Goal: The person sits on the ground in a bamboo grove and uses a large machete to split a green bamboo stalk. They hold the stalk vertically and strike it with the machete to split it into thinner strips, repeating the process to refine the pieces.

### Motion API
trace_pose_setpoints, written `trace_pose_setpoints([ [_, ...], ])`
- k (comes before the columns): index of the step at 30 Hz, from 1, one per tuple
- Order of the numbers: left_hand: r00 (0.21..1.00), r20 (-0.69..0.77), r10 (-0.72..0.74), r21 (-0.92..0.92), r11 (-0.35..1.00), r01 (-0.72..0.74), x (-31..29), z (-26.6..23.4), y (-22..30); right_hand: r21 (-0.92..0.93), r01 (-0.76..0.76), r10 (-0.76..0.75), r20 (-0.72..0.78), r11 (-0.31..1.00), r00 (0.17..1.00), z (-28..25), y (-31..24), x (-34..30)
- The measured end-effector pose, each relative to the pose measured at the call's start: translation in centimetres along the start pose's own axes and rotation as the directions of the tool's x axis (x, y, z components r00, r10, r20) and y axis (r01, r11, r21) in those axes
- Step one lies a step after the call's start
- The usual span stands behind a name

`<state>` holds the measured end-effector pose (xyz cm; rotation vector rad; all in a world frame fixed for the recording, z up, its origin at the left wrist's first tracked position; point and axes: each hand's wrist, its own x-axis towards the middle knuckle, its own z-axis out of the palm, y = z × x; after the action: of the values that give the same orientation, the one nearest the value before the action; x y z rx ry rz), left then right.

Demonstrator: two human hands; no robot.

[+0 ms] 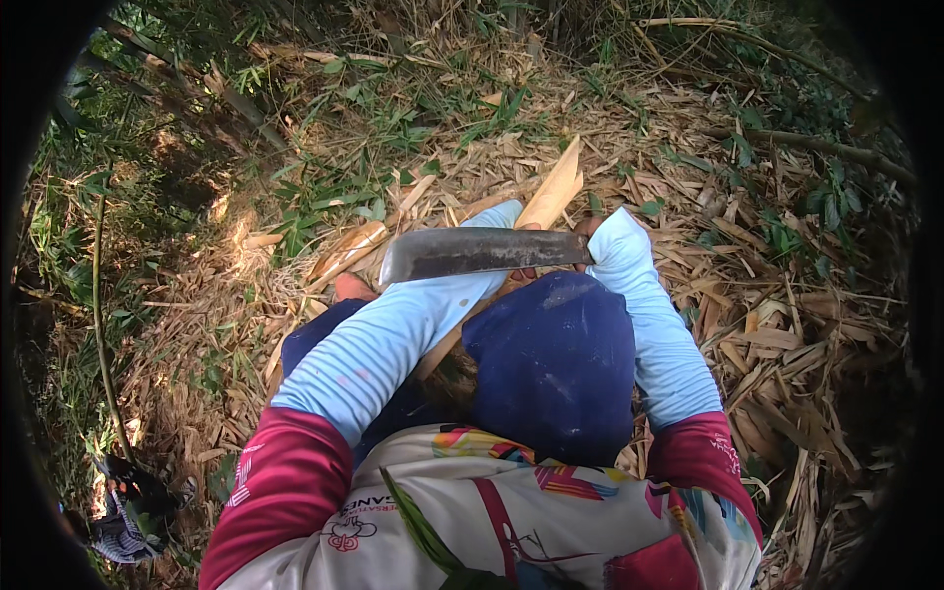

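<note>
Right-hand grip (588, 246) closed around the handle end of a broad machete (479, 252), though the sleeve cuff hides most of the fingers. Blade lies flat and level, crossing in front of the knees, tip pointing to the person's left. Held that way, it seems set against the pale split bamboo strip (551, 192) that slants up from between the knees. Left hand (511, 218) lies past the blade, mostly hidden by it and the light blue sleeve; cannot tell whether it grips the strip or only steadies it. Person is crouched, dark blue trousers (556, 364) bunched under both forearms. Dry bamboo leaves and husks (777, 295) cover the ground all around; green stems (816, 146) further out.
</note>
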<state>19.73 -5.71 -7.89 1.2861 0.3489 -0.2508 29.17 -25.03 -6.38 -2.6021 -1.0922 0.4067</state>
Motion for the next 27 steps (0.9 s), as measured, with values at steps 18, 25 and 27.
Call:
trace_pose_setpoints([
  [18, 0.959, 0.246, -0.141, -0.430, 0.870, 0.239, 1.2, -2.1, -3.0, -0.073, 0.172, -0.182, -0.168, 0.982, 0.969, 3.2, 1.4, 1.2],
  [25, 0.979, 0.202, -0.008, 0.303, 0.951, -0.055, -0.3, -2.3, 0.4, -0.180, 0.177, -0.208, -0.170, 0.968, 0.963, 3.5, 2.1, 1.2],
  [27, 0.983, 0.143, -0.114, 0.119, 0.988, 0.097, -0.5, -2.0, 0.4, -0.235, 0.129, -0.156, -0.097, 0.963, 0.983, 1.3, -0.5, 0.9],
])
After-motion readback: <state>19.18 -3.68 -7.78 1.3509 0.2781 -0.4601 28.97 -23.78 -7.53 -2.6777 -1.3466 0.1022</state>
